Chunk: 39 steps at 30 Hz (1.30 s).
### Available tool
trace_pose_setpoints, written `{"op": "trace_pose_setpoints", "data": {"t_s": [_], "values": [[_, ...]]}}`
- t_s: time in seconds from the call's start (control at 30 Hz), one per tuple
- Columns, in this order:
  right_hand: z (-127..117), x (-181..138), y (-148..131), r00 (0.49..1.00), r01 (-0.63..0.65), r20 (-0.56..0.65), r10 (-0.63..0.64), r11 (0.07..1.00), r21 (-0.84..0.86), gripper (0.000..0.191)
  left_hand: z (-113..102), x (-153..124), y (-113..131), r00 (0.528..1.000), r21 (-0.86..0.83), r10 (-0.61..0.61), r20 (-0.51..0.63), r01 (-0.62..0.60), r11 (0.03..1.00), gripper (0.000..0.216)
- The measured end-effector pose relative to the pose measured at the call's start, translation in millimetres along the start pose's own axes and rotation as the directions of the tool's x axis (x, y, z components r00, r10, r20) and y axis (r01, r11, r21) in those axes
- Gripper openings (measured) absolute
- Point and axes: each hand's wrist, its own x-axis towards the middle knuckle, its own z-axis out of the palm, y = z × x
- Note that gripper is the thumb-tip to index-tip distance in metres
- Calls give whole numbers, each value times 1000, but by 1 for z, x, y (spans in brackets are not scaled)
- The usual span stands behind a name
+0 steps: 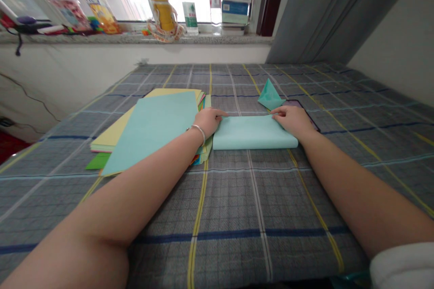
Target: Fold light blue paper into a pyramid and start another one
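A light blue-green sheet of paper (254, 133) lies in front of me, doubled over, its near edge still a soft, rounded bend. My left hand (208, 120) is at its far left corner, fingers closed on the edge with the index finger stretched along it. At the far right corner, the fingertips of my right hand (292, 119) pinch the same edge. Just beyond the right hand stands a small folded paper shape (269, 95), pointed and teal. A phone (307, 115) lies partly hidden behind that hand.
Left of the folded sheet is a stack of coloured paper (159, 122), blue-green on top, yellow and green below. A plaid cloth (230, 203) covers the surface. Bottles, a yellow cup (164, 11) and boxes (235, 6) line the windowsill (210, 39). A grey curtain (315, 13) hangs right.
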Motion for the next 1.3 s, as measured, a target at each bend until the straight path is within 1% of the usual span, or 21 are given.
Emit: {"op": "trace_pose_setpoints", "data": {"t_s": [0.1, 0.2, 0.3, 0.37, 0.47, 0.57, 0.6, 0.67, 0.73, 0.87, 0.97, 1.07, 1.17, 1.3], "values": [[-1, 0, 0, 1000, 7, 14, -6, 1000, -6, 25, 2, 1, 0, 1000, 61, 17, 13, -18, 998, 35], [-2, -1, -1, 999, 35, 30, -35, 999, -31, 25, 1, -1, 2, 999, 68, 26, 31, -28, 997, 31], [-6, -3, -3, 999, 44, 15, -43, 999, -30, 24, -1, -4, 4, 999, 49, 24, 37, -26, 998, 35], [-8, -5, -3, 999, 26, -39, -25, 1000, 14, 22, -2, -6, 5, 1000, -21, 7, 25, -6, 1000, 36], [-10, -8, 0, 988, -7, -148, 34, 983, 182, 20, -3, -8, 5, 999, -218, -44, -29, 36, 975, 30], [-8, -10, 5, 975, 10, -213, 66, 941, 337, 20, -3, -8, 5, 995, -390, -48, -88, 10, 921, 25], [-7, -10, 6, 972, 21, -227, 64, 935, 355, 19, -3, -8, 5, 994, -425, -43, -101, -4, 905, 24], [-6, -11, 7, 968, 40, -246, 45, 943, 330, 18, -2, -9, 4, 992, -453, -36, -121, -23, 891, 23], [-5, -12, 6, 970, 57, -243, 8, 964, 260, 18, -2, -9, 4, 990, -431, -28, -141, -36, 902, 22], [-6, -13, 1, 984, 51, -174, -25, 988, 145, 25, -2, -8, 1, 988, -325, -19, -156, -33, 945, 26], [-5, -11, -2, 993, 35, -111, -25, 996, 84, 26, -2, -5, -1, 993, -236, -32, -116, 4, 972, 27], [-4, -7, -2, 999, 53, -5, -53, 999, -13, 27, -2, -2, -1, 998, -139, -27, -50, 20, 990, 28], [-4, -3, 0, 992, 110, 71, -103, 988, -104, 29, -1, 0, -1, 1000, -73, -9, 2, 9, 997, 30], [-6, 1, 1, 975, 206, 116, -188, 963, -172, 29, 0, 1, -1, 999, -2, 24, 45, -24, 1000, 33]]}}
